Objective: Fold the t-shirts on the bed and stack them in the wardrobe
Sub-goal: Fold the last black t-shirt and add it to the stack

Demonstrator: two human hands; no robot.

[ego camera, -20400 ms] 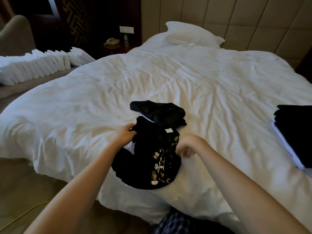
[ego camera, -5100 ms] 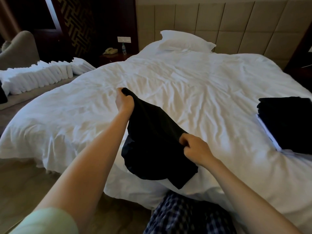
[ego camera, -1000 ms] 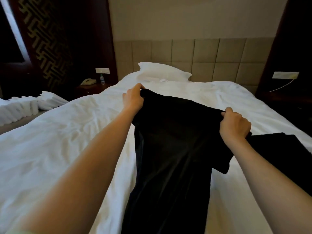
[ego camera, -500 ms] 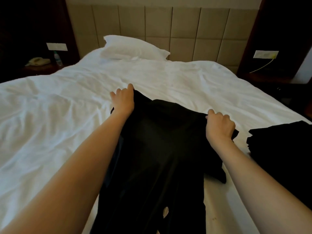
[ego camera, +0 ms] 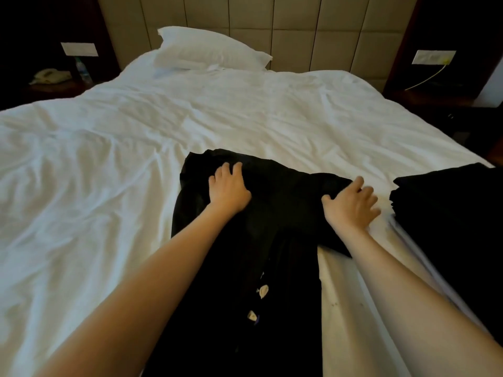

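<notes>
T-shirt (ego camera: 272,227) in black, spread lengthwise on the white bed (ego camera: 109,159) at lower centre of the frame, both hands flat on it.
The left hand (ego camera: 228,190) presses its upper left part, fingers straight and spread; the right hand (ego camera: 349,204), also spread and grasping nothing, rests on the right sleeve at the cloth's edge, fingertips blurred. Small pale print marks show low on the shirt. At the right edge a pile of dark folded garments (ego camera: 449,213) sits on the bed, near the sleeve but apart. Farther up, a white pillow (ego camera: 206,50) lies against the padded headboard (ego camera: 299,28); at upper left stand a telephone (ego camera: 50,76) and a bottle (ego camera: 81,69); at upper right, a wall plate (ego camera: 432,57) with a yellow cable (ego camera: 424,80).
</notes>
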